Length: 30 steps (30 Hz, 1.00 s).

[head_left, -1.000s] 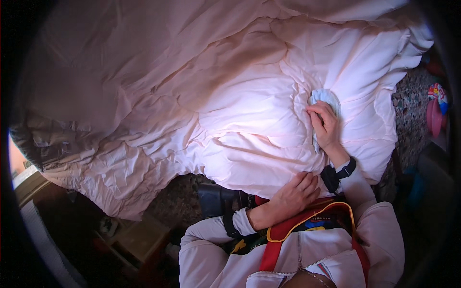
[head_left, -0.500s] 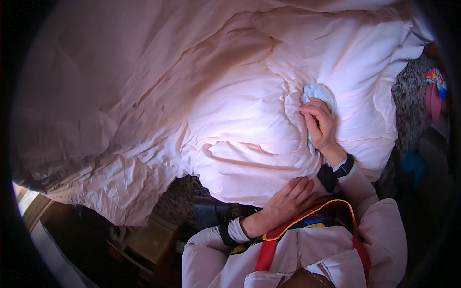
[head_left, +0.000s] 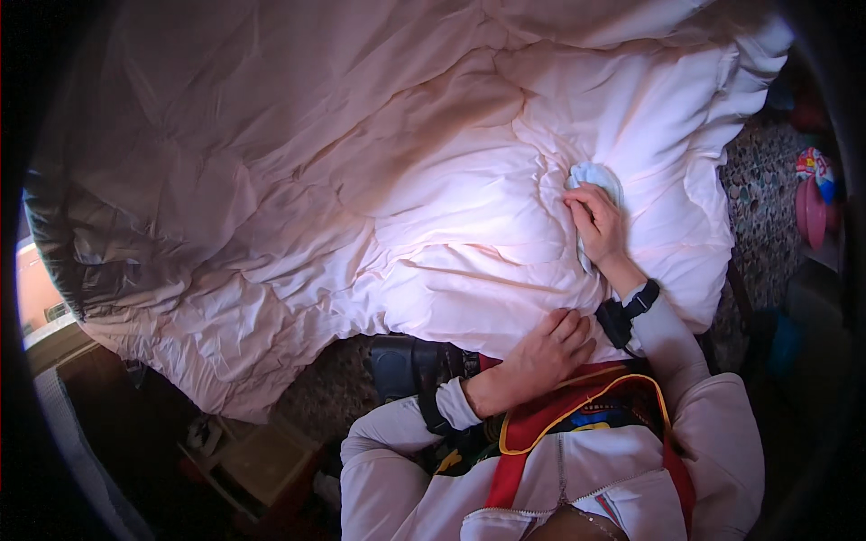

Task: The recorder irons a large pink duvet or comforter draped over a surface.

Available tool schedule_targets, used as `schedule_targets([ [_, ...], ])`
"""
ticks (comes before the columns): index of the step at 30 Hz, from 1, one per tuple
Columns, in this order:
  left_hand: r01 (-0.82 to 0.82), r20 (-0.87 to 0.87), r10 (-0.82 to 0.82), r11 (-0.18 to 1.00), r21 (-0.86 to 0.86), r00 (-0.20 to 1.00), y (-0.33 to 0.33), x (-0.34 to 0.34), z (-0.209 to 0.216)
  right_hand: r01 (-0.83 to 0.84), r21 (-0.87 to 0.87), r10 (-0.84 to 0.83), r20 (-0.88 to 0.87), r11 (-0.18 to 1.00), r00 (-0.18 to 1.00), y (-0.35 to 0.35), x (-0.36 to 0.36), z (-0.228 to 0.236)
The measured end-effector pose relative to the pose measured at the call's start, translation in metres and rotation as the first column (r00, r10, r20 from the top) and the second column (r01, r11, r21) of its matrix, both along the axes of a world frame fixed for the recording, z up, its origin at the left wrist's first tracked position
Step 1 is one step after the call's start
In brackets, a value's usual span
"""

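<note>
A large pale pink quilt (head_left: 487,216) spreads in folds and puckers before me. On its right part lies a small light blue cloth (head_left: 595,175), partly covered by my right hand (head_left: 599,221). That hand's fingers are bent, with thumb and forefinger drawn together at a gathered fold; whatever sits between the tips is too small to make out. Closer to my body, my left hand (head_left: 548,353) rests at the quilt's near edge. Its fingers curl down side by side on the fabric, and its thumb is hidden.
A dark patterned floor (head_left: 753,198) shows at the right, with a pink item (head_left: 810,215) and a colourful bundle (head_left: 815,169) on it. A black boxy object (head_left: 393,368) is by my left forearm. At lower left is a low beige piece of furniture (head_left: 266,464).
The view has shifted slightly, showing more of the quilt's left side. My left hand is a little farther from my body, fingers still on the near edge. My right hand keeps its place by the cloth.
</note>
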State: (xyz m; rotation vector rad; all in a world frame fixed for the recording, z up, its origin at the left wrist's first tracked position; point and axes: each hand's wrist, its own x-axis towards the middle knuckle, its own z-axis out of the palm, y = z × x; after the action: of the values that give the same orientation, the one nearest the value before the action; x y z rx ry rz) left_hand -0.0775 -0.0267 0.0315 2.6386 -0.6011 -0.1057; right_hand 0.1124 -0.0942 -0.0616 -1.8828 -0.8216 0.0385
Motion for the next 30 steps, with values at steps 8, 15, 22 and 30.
schedule_targets([
  [8, 0.007, 0.042, -0.008, 1.000, 0.019, 0.999, -0.0013, -0.0009, -0.0004, -0.029, -0.046, 0.027, -0.060, 0.998, 0.998, -0.0008, 0.0000, 0.0075],
  [15, 0.002, 0.079, -0.005, 0.999, 0.043, 0.997, -0.0047, -0.0028, -0.0067, -0.018, -0.030, 0.017, -0.061, 0.999, 0.998, -0.0016, 0.0003, 0.0004],
  [22, -0.009, 0.097, 0.004, 0.999, 0.048, 0.995, -0.0053, -0.0034, -0.0047, -0.030, -0.022, 0.028, -0.082, 0.999, 0.996, -0.0008, 0.0004, 0.0013],
  [30, -0.009, 0.084, 0.004, 0.998, 0.056, 0.996, -0.0056, -0.0025, -0.0032, -0.030, -0.022, 0.028, -0.070, 0.999, 0.997, -0.0017, 0.0017, -0.0015],
])
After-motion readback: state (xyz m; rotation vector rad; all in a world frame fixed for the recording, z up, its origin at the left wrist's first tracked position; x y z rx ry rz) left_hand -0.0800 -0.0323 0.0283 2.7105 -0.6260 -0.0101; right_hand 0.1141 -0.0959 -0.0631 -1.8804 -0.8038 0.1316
